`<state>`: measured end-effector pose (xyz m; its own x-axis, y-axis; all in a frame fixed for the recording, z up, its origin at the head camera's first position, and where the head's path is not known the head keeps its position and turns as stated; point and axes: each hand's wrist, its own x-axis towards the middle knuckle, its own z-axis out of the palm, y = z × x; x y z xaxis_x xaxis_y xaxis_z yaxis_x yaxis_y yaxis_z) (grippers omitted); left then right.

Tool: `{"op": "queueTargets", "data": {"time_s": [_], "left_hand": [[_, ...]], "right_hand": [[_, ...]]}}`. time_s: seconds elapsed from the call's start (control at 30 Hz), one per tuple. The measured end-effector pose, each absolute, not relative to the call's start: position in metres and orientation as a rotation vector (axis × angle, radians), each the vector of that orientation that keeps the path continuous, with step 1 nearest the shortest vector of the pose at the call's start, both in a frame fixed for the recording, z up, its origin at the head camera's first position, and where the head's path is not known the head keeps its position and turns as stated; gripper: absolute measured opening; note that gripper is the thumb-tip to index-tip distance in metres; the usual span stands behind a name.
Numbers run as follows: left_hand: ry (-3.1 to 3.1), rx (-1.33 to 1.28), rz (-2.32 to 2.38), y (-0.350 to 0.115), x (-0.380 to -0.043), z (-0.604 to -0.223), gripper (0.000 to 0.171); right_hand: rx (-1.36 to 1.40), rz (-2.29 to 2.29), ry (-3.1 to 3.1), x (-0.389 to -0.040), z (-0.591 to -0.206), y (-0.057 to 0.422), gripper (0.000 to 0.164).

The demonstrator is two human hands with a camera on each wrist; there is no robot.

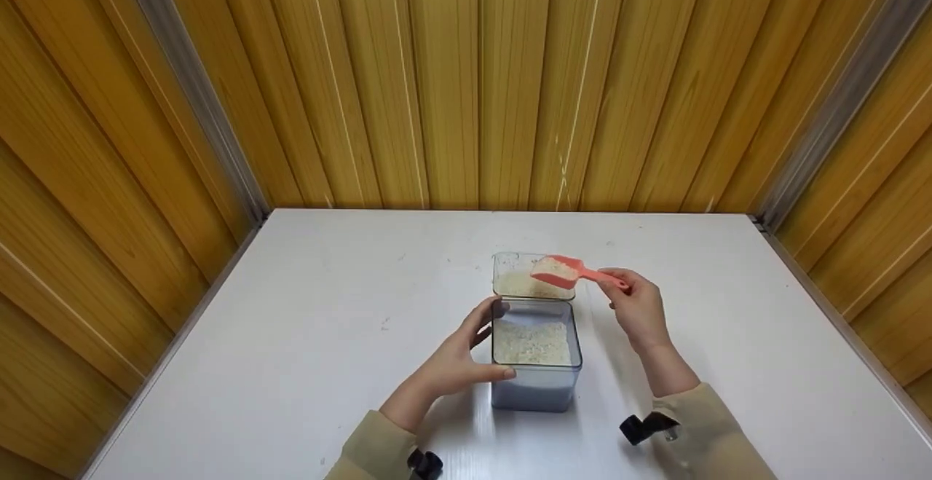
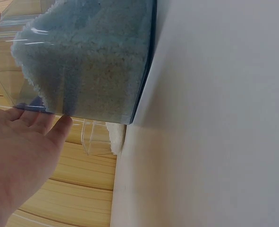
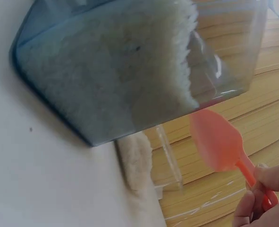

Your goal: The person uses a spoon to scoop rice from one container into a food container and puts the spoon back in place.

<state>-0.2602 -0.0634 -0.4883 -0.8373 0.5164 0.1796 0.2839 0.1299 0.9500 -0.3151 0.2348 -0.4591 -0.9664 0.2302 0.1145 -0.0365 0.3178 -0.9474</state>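
Pinched by its handle in my right hand [image 1: 639, 312], a coral-red scoop [image 1: 557, 276] carries a heap of pale grains that look like rice. It hangs above a clear container [image 1: 507, 283], which has some of the grains in it. In front stands a taller blue-tinted see-through container [image 1: 536, 391], upright and partly filled with the same grains [image 1: 533, 343]. My left hand [image 1: 455, 360] grips this one from the left, thumb at the front rim and fingers at the far left corner. Through its wall in the right wrist view, the grains [image 3: 111, 71] slope unevenly.
Both containers stand on a white table [image 1: 306, 334], one close behind the other. Small specks [image 1: 386, 323] lie scattered on its surface. Wood-patterned panels [image 1: 437, 87] rise behind and on both sides, with grey metal posts [image 1: 196, 87] at the corners.
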Motion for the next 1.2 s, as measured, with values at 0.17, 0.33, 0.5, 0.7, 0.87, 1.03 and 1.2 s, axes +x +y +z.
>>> {"op": "queueTargets", "data": {"time_s": [0.17, 0.33, 0.5, 0.7, 0.87, 1.03, 1.2], "left_hand": [[2.215, 0.800, 1.783, -0.064, -0.261, -0.489, 0.105], [2.229, 0.783, 1.764, -0.064, -0.260, -0.489, 0.106], [2.230, 0.783, 1.765, -0.064, -0.261, -0.490, 0.107], [2.225, 0.775, 1.772, -0.064, -0.261, -0.490, 0.107], [2.214, 0.781, 1.777, -0.063, -0.260, -0.489, 0.106], [2.204, 0.793, 1.787, -0.063, -0.260, -0.489, 0.106], [2.208, 0.790, 1.783, -0.064, -0.261, -0.490, 0.106]], "right_hand": [[-0.143, 1.585, -2.383, -0.321, -0.467, 0.226, 0.022], [-0.087, 1.473, -2.410, -0.321, -0.469, 0.219, 0.022], [-0.052, 1.377, -2.421, -0.319, -0.468, 0.216, 0.021], [0.003, 1.311, -2.416, -0.317, -0.466, 0.214, 0.020], [0.036, 1.201, -2.420, -0.316, -0.465, 0.217, 0.021], [0.077, 1.118, -2.430, -0.314, -0.461, 0.221, 0.021], [0.116, 1.024, -2.441, -0.311, -0.457, 0.221, 0.020]]}}
